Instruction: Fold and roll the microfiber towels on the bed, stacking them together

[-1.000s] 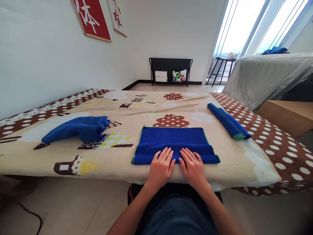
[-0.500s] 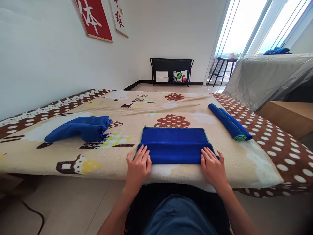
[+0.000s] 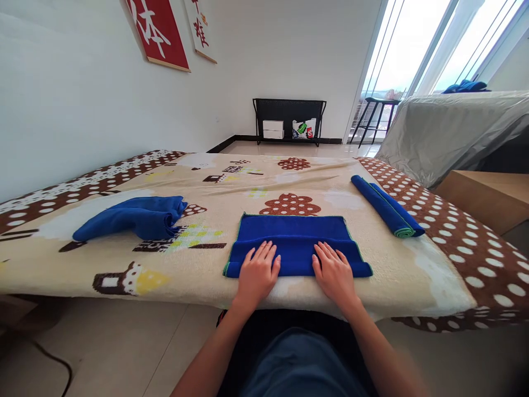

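A blue cloth with green edging point(image 3: 293, 226) lies partly folded near the front edge of the patterned blanket point(image 3: 198, 281). On its near, folded part rest both hands, palms down. My left hand point(image 3: 259, 268) lies left of the cloth's middle, fingers stretched forward. Right of the middle, my right hand point(image 3: 334, 270) lies flat in the same way, with a stretch of cloth showing between the two. Neither hand grips anything. To the right is a rolled blue cloth point(image 3: 386, 205) with green edges. A loosely bunched blue cloth point(image 3: 132, 216) lies on the left.
A cardboard box point(image 3: 487, 198) and a plastic-covered piece of furniture point(image 3: 446, 127) stand at the right. Against the far wall is a black rack point(image 3: 289, 113), with a black stool point(image 3: 378, 113) near the window. A cable point(image 3: 53, 358) runs on the floor at the lower left.
Both hands have moved inward from the cloth's two side ends toward its middle, leaving the near corners uncovered. The other cloths lie as before.
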A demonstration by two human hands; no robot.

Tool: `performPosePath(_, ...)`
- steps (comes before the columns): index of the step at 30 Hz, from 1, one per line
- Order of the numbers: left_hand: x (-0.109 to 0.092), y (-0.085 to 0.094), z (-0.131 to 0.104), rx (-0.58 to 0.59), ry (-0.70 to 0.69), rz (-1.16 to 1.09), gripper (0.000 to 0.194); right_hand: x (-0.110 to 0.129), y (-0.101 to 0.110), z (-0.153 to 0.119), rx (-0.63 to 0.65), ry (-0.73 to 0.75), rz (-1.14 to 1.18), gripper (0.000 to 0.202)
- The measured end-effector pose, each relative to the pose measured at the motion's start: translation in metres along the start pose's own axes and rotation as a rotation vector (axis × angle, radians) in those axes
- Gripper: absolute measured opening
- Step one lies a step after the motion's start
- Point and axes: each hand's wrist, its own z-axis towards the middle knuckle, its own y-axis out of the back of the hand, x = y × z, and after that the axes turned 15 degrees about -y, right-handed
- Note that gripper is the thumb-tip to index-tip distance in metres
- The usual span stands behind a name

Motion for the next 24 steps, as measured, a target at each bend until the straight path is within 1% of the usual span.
performPosePath(3, 0.027, 0.009, -0.019, 0.004, 0.091, 0.065, 0.043, -0.034, 0.004, 0.001, -0.034, -0.048, -0.058, 0.040)
performPosePath(6, 0.047, 0.016, -0.035, 0.003, 0.144, 0.080, 0.045, -0.064, 0.006, 0.001, -0.060, -0.084, -0.106, 0.042)
performPosePath(8, 0.055, 0.019, -0.041, -0.004, 0.161, 0.083, 0.045, -0.077, 0.007, 0.000, -0.072, -0.098, -0.125, 0.043)
performPosePath(11, 0.058, 0.021, -0.044, -0.005, 0.171, 0.103, 0.044, -0.083, 0.008, 0.001, -0.090, -0.107, -0.154, 0.043)
performPosePath(14, 0.050, 0.023, -0.038, -0.032, 0.202, 0.176, 0.041, -0.075, 0.009, 0.001, -0.134, -0.113, -0.183, 0.043)
performPosePath(16, 0.039, 0.023, -0.031, -0.055, 0.202, 0.205, 0.039, -0.061, 0.009, 0.000, -0.139, -0.104, -0.167, 0.042)
performPosePath(17, 0.032, 0.022, -0.027, -0.054, 0.181, 0.190, 0.039, -0.052, 0.009, 0.000, -0.123, -0.089, -0.146, 0.041)
performPosePath(19, 0.017, 0.018, -0.015, -0.012, 0.098, 0.102, 0.039, -0.031, 0.007, -0.002, -0.063, -0.041, -0.094, 0.040)
performPosePath(21, 0.000, 0.011, -0.002, 0.060, 0.011, -0.010, 0.039, -0.008, 0.005, -0.004, 0.007, 0.009, -0.045, 0.040)
performPosePath(24, -0.026, 0.000, 0.019, 0.137, -0.044, -0.099, 0.041, 0.024, 0.000, -0.005, 0.077, 0.060, -0.006, 0.040)
